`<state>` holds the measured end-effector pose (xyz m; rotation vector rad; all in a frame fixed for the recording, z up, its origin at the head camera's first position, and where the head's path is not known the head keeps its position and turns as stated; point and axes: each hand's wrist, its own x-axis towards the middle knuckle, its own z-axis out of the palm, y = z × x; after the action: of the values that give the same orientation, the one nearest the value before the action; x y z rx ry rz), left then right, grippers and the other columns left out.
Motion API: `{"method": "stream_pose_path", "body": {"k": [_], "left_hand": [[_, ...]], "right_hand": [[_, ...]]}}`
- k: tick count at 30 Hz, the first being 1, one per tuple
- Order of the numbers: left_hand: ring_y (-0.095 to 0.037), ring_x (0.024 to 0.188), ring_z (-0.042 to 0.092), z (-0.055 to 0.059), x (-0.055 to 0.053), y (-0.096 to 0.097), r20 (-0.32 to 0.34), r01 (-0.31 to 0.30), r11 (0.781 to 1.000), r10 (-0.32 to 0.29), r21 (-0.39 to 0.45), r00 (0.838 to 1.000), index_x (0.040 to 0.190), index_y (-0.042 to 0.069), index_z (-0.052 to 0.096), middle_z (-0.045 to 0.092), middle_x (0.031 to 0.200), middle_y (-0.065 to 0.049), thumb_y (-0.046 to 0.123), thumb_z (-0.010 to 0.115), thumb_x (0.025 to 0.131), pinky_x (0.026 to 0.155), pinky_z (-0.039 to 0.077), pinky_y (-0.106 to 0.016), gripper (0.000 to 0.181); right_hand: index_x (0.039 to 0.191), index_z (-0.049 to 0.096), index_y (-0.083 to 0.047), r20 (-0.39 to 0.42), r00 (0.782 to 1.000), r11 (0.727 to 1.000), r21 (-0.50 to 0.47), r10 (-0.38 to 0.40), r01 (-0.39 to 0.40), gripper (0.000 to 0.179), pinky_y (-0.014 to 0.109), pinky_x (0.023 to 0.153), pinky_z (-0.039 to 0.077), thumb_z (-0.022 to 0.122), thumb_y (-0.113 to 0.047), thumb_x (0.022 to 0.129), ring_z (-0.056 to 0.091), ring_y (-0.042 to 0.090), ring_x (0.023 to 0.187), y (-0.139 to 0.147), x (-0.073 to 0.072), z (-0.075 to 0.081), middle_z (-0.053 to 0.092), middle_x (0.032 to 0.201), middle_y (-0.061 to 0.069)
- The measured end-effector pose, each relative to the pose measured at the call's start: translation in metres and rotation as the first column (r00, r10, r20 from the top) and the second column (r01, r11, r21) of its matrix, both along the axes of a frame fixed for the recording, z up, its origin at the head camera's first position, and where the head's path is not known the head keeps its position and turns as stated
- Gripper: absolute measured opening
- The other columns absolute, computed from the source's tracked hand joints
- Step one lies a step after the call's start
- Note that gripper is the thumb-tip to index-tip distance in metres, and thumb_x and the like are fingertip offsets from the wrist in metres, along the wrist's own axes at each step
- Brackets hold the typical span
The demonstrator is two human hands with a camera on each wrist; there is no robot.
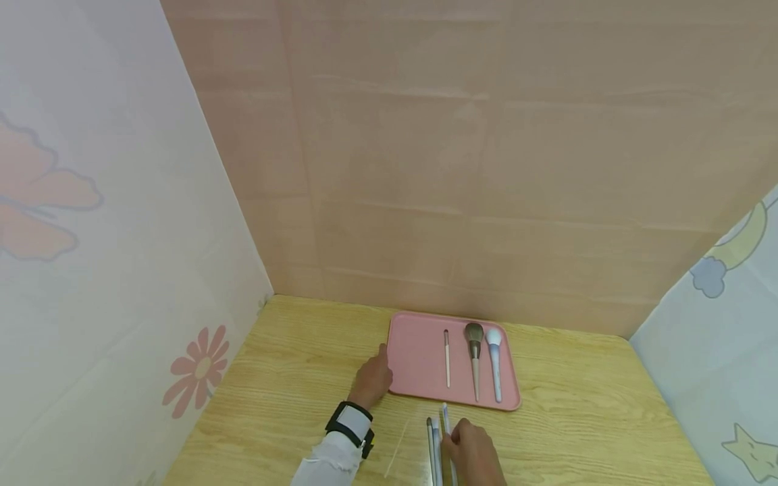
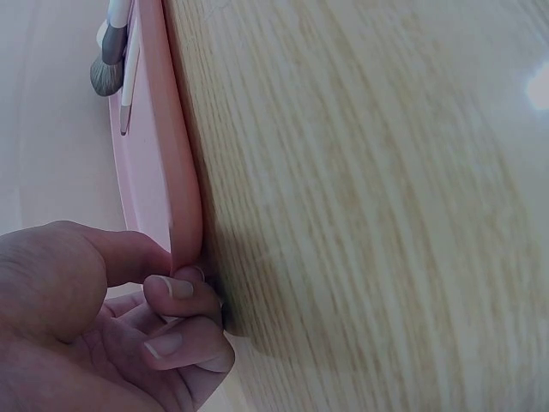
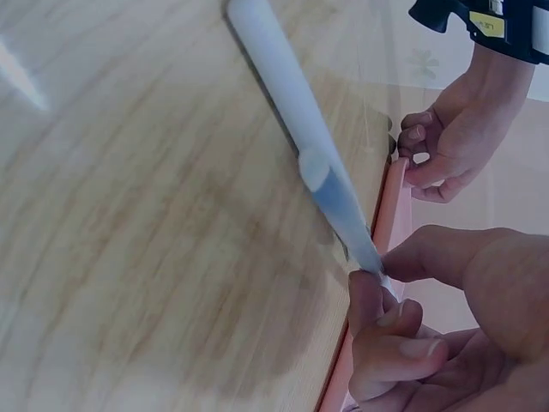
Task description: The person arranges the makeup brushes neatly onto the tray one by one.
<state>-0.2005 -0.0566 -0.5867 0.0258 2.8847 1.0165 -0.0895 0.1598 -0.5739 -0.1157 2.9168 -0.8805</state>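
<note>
A pink tray [image 1: 416,358] lies on the table, and my left hand [image 1: 372,378] is at its left edge. In the left wrist view the thumb and fingers pinch the tray's corner [image 2: 184,215]. On the tray lie a slim makeup brush [image 1: 448,364], a big dark-haired brush [image 1: 474,344] and a white-haired brush with a bluish handle [image 1: 495,368]. In front of the tray, my right hand [image 1: 475,453] pinches a slender white-and-blue makeup brush [image 3: 347,215] between thumb and fingertips. Just left of it, a dark-tipped brush [image 1: 431,449] and a pale brush [image 1: 437,449] lie side by side.
The wood-grain table [image 1: 565,418] runs back to a beige-covered wall [image 1: 395,169]. White patterned sheets stand at the left [image 1: 121,290] and right [image 1: 729,351]. A thin pale streak [image 1: 396,449] shows on the table between the hands.
</note>
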Motion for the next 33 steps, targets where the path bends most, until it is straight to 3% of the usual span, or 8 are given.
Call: {"method": "stream_pose_path", "body": {"k": [11, 22, 33], "left_hand": [[-0.017, 0.056, 0.043, 0.001, -0.005, -0.001, -0.036, 0.008, 1.0, -0.008, -0.003, 0.999, 0.141, -0.009, 0.037, 0.052, 0.069, -0.007, 0.0, 0.05, 0.095, 0.049, 0.033, -0.031, 0.048], [-0.016, 0.057, 0.044, 0.0, -0.004, 0.0, 0.016, 0.015, 1.0, -0.015, 0.012, 1.0, 0.14, -0.007, 0.038, 0.052, 0.07, -0.006, 0.001, 0.048, 0.097, 0.05, 0.034, -0.03, 0.045], [-0.018, 0.057, 0.045, 0.002, -0.003, 0.0, 0.002, 0.013, 1.0, -0.013, 0.002, 1.0, 0.139, -0.008, 0.039, 0.053, 0.07, -0.007, 0.001, 0.05, 0.095, 0.049, 0.034, -0.031, 0.046]], "right_hand": [[0.073, 0.061, -0.005, -0.06, 0.998, 0.999, -0.04, -0.015, 0.013, 0.017, 0.021, 0.047, 0.039, 0.068, -0.013, 0.087, 0.048, 0.007, 0.052, -0.005, -0.01, 0.006, 0.059, 0.062, -0.002], [0.072, 0.061, -0.005, -0.045, 0.999, 0.998, -0.063, -0.016, 0.013, 0.018, 0.022, 0.044, 0.038, 0.068, -0.013, 0.088, 0.047, 0.007, 0.049, -0.008, -0.015, 0.014, 0.056, 0.059, -0.003], [0.077, 0.062, -0.003, -0.103, 0.995, 0.997, -0.072, -0.015, 0.008, 0.013, 0.021, 0.044, 0.037, 0.066, -0.011, 0.087, 0.046, 0.005, 0.05, -0.012, -0.026, 0.019, 0.057, 0.062, -0.001]]}}
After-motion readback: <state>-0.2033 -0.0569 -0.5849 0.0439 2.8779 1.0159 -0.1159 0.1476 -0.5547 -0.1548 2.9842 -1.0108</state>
